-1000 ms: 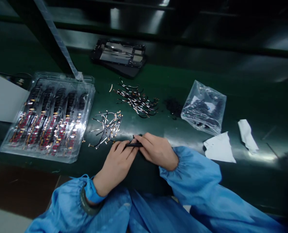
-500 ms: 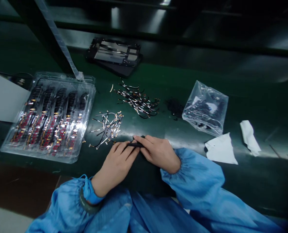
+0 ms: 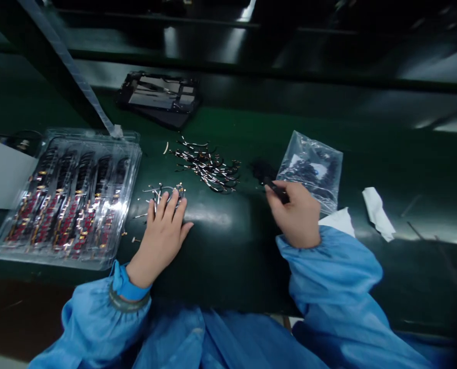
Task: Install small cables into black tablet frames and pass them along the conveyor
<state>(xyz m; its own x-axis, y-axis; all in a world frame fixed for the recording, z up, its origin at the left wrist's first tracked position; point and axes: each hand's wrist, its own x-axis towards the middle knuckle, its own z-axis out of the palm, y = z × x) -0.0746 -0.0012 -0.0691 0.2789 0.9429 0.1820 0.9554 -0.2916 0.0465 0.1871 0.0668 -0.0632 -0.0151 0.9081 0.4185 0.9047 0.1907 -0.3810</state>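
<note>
My left hand [image 3: 162, 233] lies with its fingers spread over a pile of short cables with metal ends [image 3: 157, 195], which it partly covers. In my right hand [image 3: 299, 212] is a slim black tool that looks like tweezers [image 3: 277, 191], its tip pointing at a heap of tiny black pieces [image 3: 262, 168]. The fingers are closed around the tool, and its tip is hard to make out against the dark heap. A second, larger bunch of black and silver cables [image 3: 209, 166] sits between the hands, farther back. Right behind my right hand lies a clear plastic bag [image 3: 328, 154] with dark pieces inside.
Stacked clear trays [image 3: 132, 189] with rows of cabled circuit parts stand at the left. Dark device frames [image 3: 159, 95] lie at the back under the shelf. White paper pieces [image 3: 378, 214] are on the right. A slanted post [image 3: 78, 77] rises behind the trays.
My hands have moved apart from the middle. The left has gone left onto the cable pile and spread its fingers; the right has carried the black tool right to the black heap.
</note>
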